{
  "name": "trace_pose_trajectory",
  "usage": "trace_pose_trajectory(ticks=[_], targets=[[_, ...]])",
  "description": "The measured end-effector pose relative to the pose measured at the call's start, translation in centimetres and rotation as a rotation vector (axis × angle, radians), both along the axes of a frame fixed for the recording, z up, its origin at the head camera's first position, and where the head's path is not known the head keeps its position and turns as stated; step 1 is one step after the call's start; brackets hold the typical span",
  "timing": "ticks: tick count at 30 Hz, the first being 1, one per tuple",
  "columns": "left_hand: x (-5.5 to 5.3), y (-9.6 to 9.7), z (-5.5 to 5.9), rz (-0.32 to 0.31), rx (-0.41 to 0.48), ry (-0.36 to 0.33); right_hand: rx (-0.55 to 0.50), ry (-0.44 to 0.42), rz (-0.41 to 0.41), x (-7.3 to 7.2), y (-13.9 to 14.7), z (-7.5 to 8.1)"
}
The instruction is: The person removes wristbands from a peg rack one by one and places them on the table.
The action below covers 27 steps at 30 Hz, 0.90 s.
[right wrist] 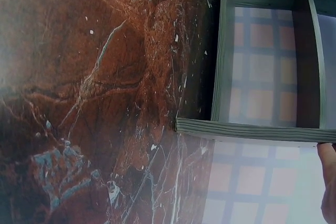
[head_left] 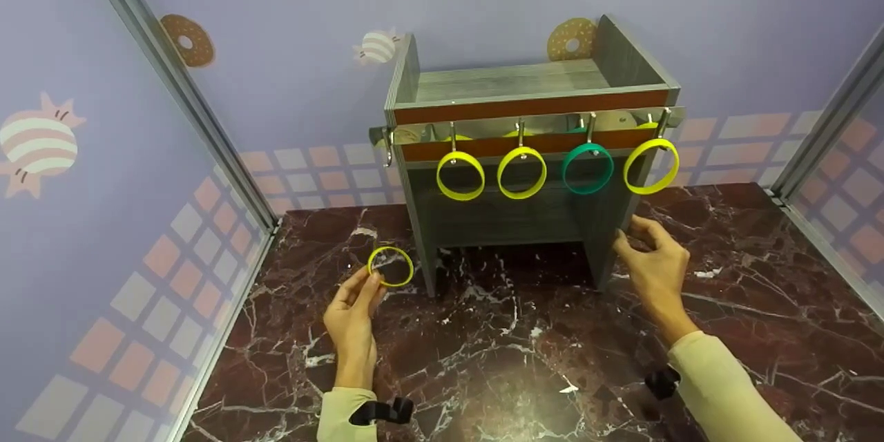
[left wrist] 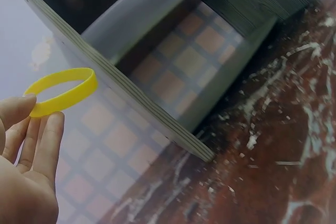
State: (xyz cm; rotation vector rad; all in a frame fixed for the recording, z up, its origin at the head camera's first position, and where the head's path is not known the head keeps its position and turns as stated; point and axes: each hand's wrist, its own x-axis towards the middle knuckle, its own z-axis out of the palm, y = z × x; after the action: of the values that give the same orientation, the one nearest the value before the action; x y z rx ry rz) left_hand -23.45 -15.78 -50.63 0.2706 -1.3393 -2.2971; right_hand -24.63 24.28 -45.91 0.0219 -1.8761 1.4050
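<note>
My left hand (head_left: 353, 314) pinches a yellow wristband (left wrist: 64, 104) between thumb and fingertips, to the left of a small grey wooden shelf unit (head_left: 507, 79). A metal strip across its front carries several hooks. From these hang two yellow wristbands on the left, a teal wristband (head_left: 587, 191), and another yellow wristband (head_left: 646, 190) on the right. The leftmost hook (head_left: 388, 150) bears no band. My right hand (head_left: 656, 266) touches the outer face of the right side panel, low down, fingers bent. Only part of that hand shows in the right wrist view.
The unit stands on a dark red marbled tabletop (head_left: 483, 359), close to the patterned back wall (head_left: 311, 76). A metal-framed side panel (head_left: 138, 186) rises on the left, another on the right. Black straps sit on both sleeves.
</note>
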Motion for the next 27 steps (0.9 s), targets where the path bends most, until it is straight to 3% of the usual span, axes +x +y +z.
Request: trace_pose_trajectory(ticks=[13,27], targets=[[-0.9,-0.5,-3.4,0.004,-0.035,-0.109,-0.017,0.011,0.002,-0.3,0.1,-0.3],[-1.6,-1.0,-4.4,-0.037,-0.076,-0.192,-0.002,-0.002,-0.009,-0.2,0.0,-0.2]])
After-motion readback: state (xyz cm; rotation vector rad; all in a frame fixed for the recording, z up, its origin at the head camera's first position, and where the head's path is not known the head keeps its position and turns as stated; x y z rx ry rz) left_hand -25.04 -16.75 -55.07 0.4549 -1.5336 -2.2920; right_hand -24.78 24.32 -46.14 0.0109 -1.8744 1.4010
